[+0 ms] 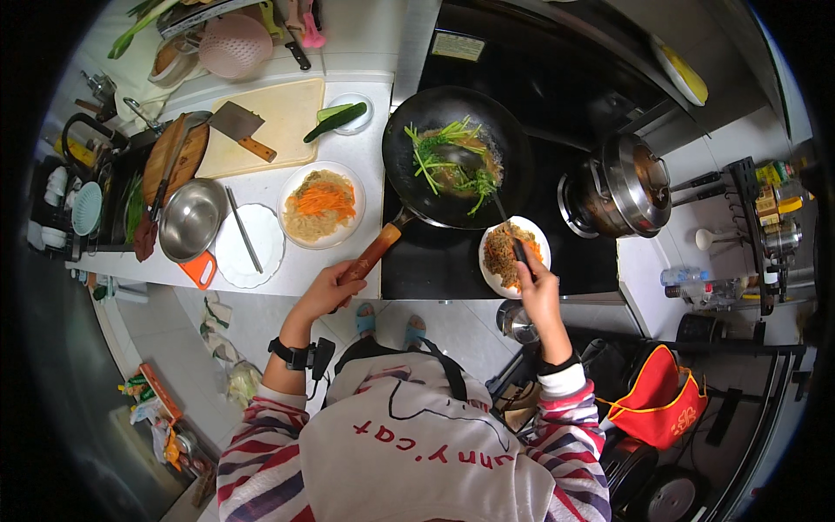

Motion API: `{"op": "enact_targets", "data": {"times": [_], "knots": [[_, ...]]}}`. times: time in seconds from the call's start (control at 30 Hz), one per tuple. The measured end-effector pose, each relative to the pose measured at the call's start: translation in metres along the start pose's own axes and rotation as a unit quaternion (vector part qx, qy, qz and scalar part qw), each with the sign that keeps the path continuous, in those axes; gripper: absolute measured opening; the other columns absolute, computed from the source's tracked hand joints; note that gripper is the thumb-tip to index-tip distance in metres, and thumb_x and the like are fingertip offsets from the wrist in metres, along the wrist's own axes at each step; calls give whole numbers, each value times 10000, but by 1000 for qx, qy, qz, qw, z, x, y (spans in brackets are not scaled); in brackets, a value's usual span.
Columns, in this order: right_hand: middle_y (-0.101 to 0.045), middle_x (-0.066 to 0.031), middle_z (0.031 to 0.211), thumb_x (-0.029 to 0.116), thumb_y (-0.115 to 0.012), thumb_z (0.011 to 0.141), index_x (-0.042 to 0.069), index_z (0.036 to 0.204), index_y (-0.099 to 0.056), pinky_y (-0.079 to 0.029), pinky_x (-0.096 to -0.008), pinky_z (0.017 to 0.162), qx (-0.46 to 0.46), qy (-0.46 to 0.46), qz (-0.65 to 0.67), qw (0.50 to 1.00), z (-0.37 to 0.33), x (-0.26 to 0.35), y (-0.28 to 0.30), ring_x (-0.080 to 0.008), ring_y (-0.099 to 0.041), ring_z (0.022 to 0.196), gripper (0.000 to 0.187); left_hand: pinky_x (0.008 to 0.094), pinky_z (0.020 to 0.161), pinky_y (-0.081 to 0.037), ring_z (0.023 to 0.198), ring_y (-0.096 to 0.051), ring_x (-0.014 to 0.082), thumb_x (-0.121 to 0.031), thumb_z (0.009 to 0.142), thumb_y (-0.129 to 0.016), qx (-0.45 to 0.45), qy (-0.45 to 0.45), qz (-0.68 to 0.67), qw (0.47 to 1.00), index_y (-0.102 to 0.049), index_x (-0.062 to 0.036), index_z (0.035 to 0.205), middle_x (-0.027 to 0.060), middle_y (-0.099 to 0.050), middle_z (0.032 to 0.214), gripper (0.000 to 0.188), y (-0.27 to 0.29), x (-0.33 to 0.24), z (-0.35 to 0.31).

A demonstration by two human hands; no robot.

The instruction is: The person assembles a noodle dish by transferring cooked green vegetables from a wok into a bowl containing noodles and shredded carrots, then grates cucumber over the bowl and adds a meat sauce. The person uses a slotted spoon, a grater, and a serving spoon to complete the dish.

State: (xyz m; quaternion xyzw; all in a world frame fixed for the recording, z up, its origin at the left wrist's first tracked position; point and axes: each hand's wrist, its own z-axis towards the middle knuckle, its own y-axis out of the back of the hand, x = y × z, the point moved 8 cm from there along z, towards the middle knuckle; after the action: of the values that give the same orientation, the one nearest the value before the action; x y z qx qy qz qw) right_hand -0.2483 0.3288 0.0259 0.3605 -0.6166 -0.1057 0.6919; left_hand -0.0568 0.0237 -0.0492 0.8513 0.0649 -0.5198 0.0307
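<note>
Head view: cooking at a stove, seen from above. Left hand: fingers wrapped round the end of the wok handle. Right hand: closed round the dark grip of a spatula, which slants up and leftward into the wok; its far end lies among the food and cannot be made out clearly. The wok sits on the left part of the black stove, its handle pointing toward the person. Within it, green stalks and leaves lie in a loose heap over the bottom, with some liquid around them.

Just below the spatula, near the stove's front edge, stands a white dish of brown crumbled food with orange bits; the right hand overlaps its edge in this view. Farther right stands a lidded steel pot.

On the counter, left of the wok, a plate bears pale strands topped with carrot shreds. Behind it, cucumber rests across a small bowl, beside a cutting board with a cleaver on it. Farther left, chopsticks lie across a white plate, next to a steel bowl.
</note>
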Motion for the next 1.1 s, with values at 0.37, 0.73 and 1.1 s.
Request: {"op": "enact_targets", "data": {"times": [0.37, 0.73, 1.1], "knots": [[-511, -47, 671, 191, -465, 944, 38, 1066, -522, -297, -201, 340, 83, -315, 454, 829, 30, -27, -31, -74, -409, 441, 204, 200, 436, -339, 477, -440, 56, -184, 846, -635, -6, 3, -15, 1000, -540, -49, 1123, -34, -480, 633, 322, 1, 2, 1], [-517, -24, 688, 158, -488, 939, 80, 1294, -451, -285, -188, 346, 167, -288, 325, 885, -3, 8, -15, -65, -387, 423, 366, 202, 426, -339, 482, -459, 56, -178, 846, -642, 3, -4, -5, 1000, -543, -54, 1139, -28, -506, 642, 334, 3, 7, 5], [-606, -256, 826, 108, -563, 848, 16, 1257, -503, -517, -401, 540, 78, 156, -291, 941, -32, 49, 8, -376, -612, 588, 423, 201, 423, -337, 478, -453, 58, -164, 849, -636, 1, -4, 2, 1000, -544, -44, 1120, -28, -497, 635, 310, 3, 3, 5]]}}
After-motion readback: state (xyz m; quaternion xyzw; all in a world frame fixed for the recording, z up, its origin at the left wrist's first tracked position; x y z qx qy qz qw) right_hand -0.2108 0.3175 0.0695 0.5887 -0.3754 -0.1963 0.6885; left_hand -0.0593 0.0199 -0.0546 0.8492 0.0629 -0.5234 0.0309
